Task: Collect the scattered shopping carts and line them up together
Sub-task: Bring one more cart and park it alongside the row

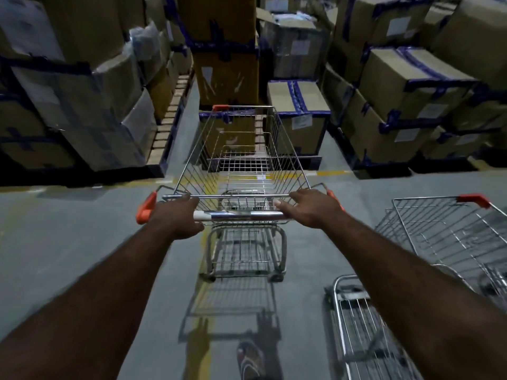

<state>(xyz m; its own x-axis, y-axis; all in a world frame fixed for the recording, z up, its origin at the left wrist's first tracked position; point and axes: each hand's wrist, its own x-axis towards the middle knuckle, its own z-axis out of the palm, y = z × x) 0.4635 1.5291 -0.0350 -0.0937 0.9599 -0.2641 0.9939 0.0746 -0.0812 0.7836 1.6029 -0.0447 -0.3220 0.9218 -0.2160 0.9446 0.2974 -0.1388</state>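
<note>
- Shopping cart [241, 165] straight ahead, upright on the grey floor [68, 242]: chrome handle bar [238, 215] at the near end with orange plastic caps, silver wire basket tapering away, one more orange cap at a far corner, low wire shelf and small castors beneath.
- Second cart [444, 237] just to the right, same wire and orange trim, angled away, partly under the right forearm and cut off by the frame edge; apart from the held cart.
- One shoe [251, 360] at the bottom edge, on a worn yellow line [204, 270] running forward beneath the cart.
- Open floor to the left and in a band across the front; beyond it, only a narrow aisle slanting off to the left of the cart's nose.
- Stacked cardboard boxes [411, 78] with blue tape on pallets at both sides and directly ahead, close to the cart's far end; contact there not clear.
- Left hand [175, 218] wrapped round the left end of the handle bar, fingers curled over the top.
- Right hand [312, 208] gripping the right end, fingers bent over the bar, thumb laid along it.
</note>
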